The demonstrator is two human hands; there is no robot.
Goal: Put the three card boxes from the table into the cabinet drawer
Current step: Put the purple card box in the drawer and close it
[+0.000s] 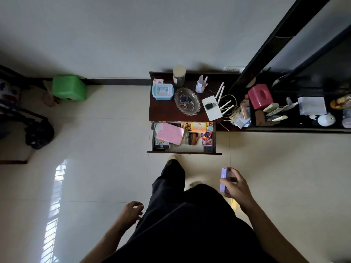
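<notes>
My right hand (pixel 237 186) grips a pale purple card box (pixel 223 180), held upright over the floor, a short way in front of the cabinet. The cabinet drawer (pixel 183 153) stands pulled out, full of pink papers, colourful small boxes and other odds and ends. My left hand (pixel 132 210) hangs beside my left leg with its fingers loosely curled and nothing in it. Black trousers fill the lower middle of the view, with one foot near the drawer front.
The dark wooden cabinet top (pixel 161 111) bears a blue-and-white box (pixel 163 91), a glass dish (pixel 187 101), a jar, a pen cup and a white router (pixel 211 108). A long black shelf (pixel 284 128) with a red tissue box runs right. A green stool (pixel 69 88) stands at left.
</notes>
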